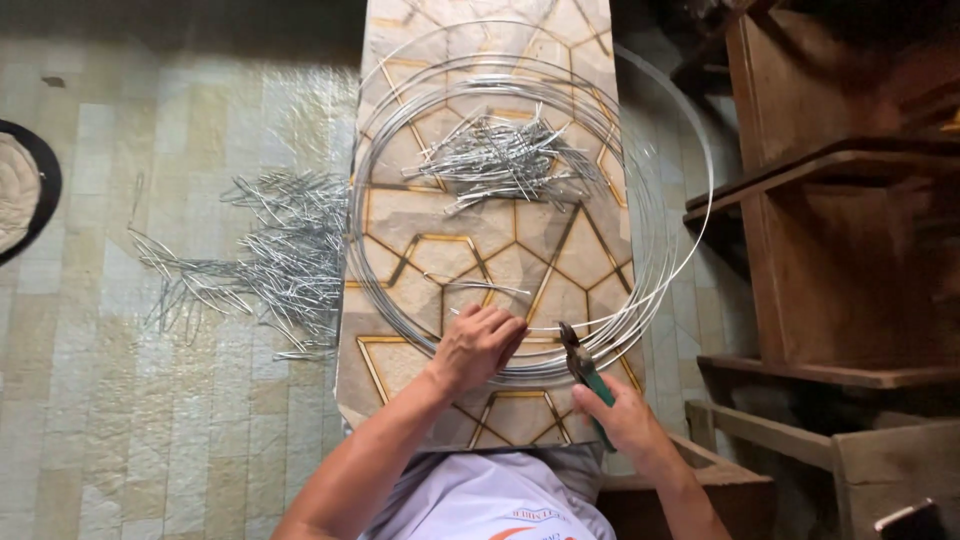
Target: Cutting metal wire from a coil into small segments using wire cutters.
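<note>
A large coil of silver wire (640, 215) lies looped on a narrow patterned board (430, 255). My left hand (478, 345) is closed on the wire at the coil's near edge, pinching a strand. My right hand (625, 415) grips green-handled pliers (582, 365), whose jaws sit at the wire just right of my left hand. A heap of short cut wire pieces (500, 155) rests inside the coil on the board.
A bigger scatter of cut wire pieces (270, 260) lies on the tiled floor left of the board. A wooden shelf unit (830, 200) stands at the right. A dark round object (25, 190) shows at the left edge.
</note>
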